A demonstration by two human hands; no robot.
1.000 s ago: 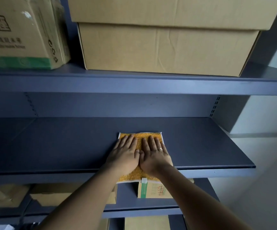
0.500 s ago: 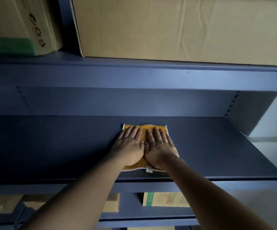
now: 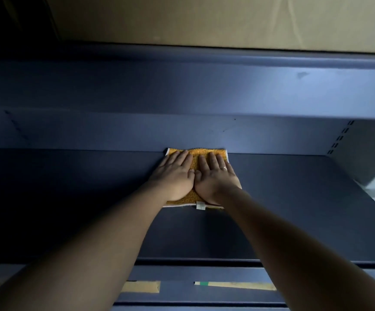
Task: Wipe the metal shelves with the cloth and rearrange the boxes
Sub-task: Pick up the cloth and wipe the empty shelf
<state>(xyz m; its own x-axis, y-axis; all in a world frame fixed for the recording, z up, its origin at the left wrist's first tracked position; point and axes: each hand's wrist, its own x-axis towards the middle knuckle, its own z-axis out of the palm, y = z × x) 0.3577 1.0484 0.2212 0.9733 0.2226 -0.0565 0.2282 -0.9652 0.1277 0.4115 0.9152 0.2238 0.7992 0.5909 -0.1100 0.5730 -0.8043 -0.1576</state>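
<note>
An orange cloth point(image 3: 195, 155) with a white edge and a small tag lies flat on the dark blue metal shelf point(image 3: 294, 198), its far edge against the shelf's back wall. My left hand point(image 3: 175, 176) and my right hand point(image 3: 214, 177) press side by side on top of it, palms down, fingers stretched forward. A ring shows on my right hand. A large cardboard box point(image 3: 204, 19) stands on the shelf above.
The upper shelf's front lip point(image 3: 204, 86) hangs low over my arms. A slotted upright point(image 3: 340, 138) marks the right rear corner. Below, cardboard boxes point(image 3: 233, 285) show on a lower shelf. A pale wall lies to the right.
Both hands have pushed the cloth from the shelf's front edge back to the rear wall. My head has moved closer and lower, so the upper boxes have mostly left the view.
</note>
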